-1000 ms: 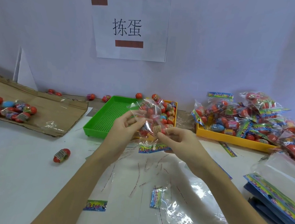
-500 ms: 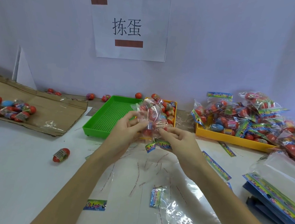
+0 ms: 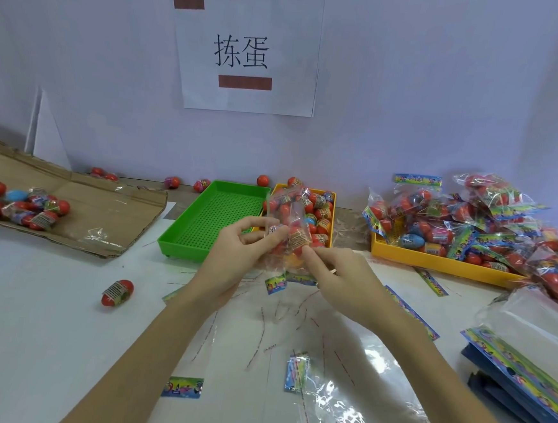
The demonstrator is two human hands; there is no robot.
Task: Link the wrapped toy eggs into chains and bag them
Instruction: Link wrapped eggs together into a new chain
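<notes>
While raised above the white table (image 3: 29,308), a clear bag of wrapped eggs (image 3: 287,232) is pinched by the left hand (image 3: 237,254) and right hand (image 3: 339,279), before the green tray (image 3: 213,219).

Left hand (image 3: 234,251) and right hand (image 3: 339,279) grip an egg-filled bag (image 3: 287,232) (contents apparently red).

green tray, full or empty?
Empty. The green tray shows bare perforated floor wherever visible; the left hand hides its near right corner.
</notes>
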